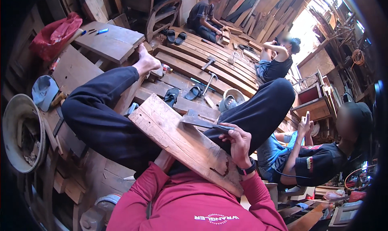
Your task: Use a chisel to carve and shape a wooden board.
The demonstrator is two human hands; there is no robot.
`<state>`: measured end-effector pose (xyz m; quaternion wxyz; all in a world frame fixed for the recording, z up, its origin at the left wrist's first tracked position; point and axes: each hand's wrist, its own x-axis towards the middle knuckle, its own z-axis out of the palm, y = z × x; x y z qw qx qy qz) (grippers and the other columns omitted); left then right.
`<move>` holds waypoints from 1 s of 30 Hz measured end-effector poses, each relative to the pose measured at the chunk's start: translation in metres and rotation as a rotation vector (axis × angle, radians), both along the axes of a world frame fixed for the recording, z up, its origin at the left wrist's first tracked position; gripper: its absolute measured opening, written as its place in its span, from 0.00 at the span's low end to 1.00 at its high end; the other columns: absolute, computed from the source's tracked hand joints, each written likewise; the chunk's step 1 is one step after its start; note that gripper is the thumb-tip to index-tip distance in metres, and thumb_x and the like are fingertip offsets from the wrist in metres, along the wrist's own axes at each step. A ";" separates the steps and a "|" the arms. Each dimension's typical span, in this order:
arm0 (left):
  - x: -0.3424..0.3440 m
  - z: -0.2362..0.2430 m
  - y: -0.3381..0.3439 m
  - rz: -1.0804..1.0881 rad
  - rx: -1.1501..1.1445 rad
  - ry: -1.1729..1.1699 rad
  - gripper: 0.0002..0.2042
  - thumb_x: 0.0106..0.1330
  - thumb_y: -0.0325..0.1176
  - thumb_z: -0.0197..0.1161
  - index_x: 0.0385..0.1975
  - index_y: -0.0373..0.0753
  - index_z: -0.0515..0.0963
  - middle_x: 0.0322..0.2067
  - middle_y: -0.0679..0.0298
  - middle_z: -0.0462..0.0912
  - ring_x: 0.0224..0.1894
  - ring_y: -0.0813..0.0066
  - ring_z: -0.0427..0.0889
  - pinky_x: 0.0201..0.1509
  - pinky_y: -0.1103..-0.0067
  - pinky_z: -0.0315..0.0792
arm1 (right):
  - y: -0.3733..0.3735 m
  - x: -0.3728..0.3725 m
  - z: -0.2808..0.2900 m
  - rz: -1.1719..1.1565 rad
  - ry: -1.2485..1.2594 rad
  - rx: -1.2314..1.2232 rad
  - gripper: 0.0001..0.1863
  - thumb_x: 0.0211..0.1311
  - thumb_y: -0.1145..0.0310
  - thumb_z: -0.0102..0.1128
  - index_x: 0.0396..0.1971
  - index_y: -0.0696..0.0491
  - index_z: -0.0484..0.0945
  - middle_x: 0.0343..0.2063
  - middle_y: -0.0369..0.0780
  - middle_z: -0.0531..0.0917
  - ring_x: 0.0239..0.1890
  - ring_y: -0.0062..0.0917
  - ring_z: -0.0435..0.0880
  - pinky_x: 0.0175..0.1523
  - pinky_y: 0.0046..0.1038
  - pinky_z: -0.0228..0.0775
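A thick wooden board (161, 124) lies slantwise across my lap and thighs. My right hand (239, 144) is closed round the dark handle of a broad flat-bladed knife (196, 122), whose blade rests on or just over the board's upper face; I cannot tell which. A dark band circles my right wrist. My left hand (165, 160) reaches beneath the board's near left edge, and its fingers are hidden there.
A claw hammer (209, 83), a mallet (208, 63) and sandals (171, 97) lie on the plank floor ahead. To the left stand a low bench (115, 41) and a large bucket (24, 130). A person (323, 160) sits close on my right; others sit farther off.
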<state>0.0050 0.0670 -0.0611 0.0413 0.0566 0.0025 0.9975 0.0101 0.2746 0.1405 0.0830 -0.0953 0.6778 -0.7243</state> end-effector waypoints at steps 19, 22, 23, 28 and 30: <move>0.001 -0.001 0.004 0.019 0.013 0.002 0.17 0.81 0.42 0.43 0.49 0.36 0.74 0.40 0.61 0.75 0.45 0.66 0.74 0.59 0.69 0.71 | 0.007 -0.011 -0.001 0.117 -0.048 0.052 0.13 0.66 0.76 0.54 0.38 0.68 0.86 0.51 0.49 0.85 0.25 0.18 0.84 0.31 0.19 0.76; -0.006 0.000 0.001 0.020 0.010 0.007 0.17 0.81 0.42 0.43 0.49 0.36 0.74 0.40 0.61 0.75 0.45 0.66 0.74 0.59 0.69 0.71 | 0.011 -0.010 -0.006 0.093 -0.057 0.060 0.13 0.66 0.76 0.54 0.33 0.68 0.86 0.51 0.50 0.85 0.23 0.18 0.83 0.29 0.20 0.76; -0.005 0.001 0.004 0.012 0.011 0.005 0.17 0.81 0.42 0.42 0.49 0.36 0.74 0.40 0.61 0.75 0.45 0.66 0.74 0.59 0.69 0.71 | 0.011 -0.010 -0.006 0.093 -0.031 0.117 0.13 0.65 0.76 0.54 0.30 0.68 0.86 0.51 0.50 0.85 0.22 0.18 0.83 0.28 0.20 0.76; 0.002 -0.004 0.003 0.022 0.007 -0.006 0.17 0.81 0.42 0.42 0.49 0.36 0.74 0.40 0.61 0.75 0.45 0.66 0.74 0.59 0.69 0.71 | 0.007 -0.009 0.002 0.276 0.107 0.329 0.13 0.65 0.77 0.55 0.25 0.68 0.85 0.52 0.50 0.85 0.26 0.19 0.85 0.32 0.19 0.76; 0.003 -0.004 0.004 0.021 0.004 -0.005 0.17 0.81 0.42 0.42 0.49 0.36 0.74 0.40 0.61 0.75 0.45 0.66 0.74 0.59 0.69 0.71 | 0.013 -0.007 -0.001 0.148 -0.022 0.142 0.14 0.66 0.77 0.53 0.28 0.69 0.86 0.53 0.52 0.83 0.31 0.22 0.87 0.36 0.19 0.79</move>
